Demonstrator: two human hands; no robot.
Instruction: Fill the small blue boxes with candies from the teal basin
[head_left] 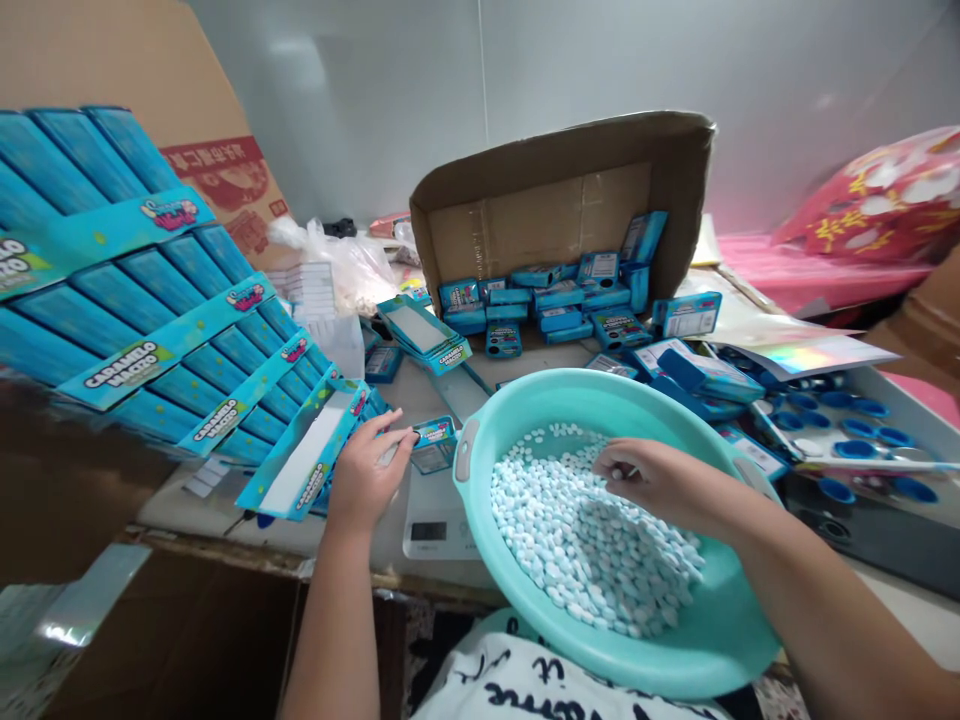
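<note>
A turquoise plastic basin (517, 400) holds a heap of small pale-blue and white candies (592, 540). My right hand (649, 478) reaches into it, fingers curled, with a candy showing at the fingertips. At the basin's left, my left hand (369, 468) has its fingertips closed at the left end of a small blue candy box (433, 445). The box is over a white kitchen scale (435, 525), whose display shows at the front. Just left of that hand, a blue display tray (300, 460) with a white inside leans against stacked trays.
Stacked display trays full of blue boxes (150, 300) rise at the left. Behind the basin, a cardboard carton (555, 210) lies on its side with several blue boxes in it. At right are a white box (862, 430) with blue round pieces and a dark flat device (862, 530).
</note>
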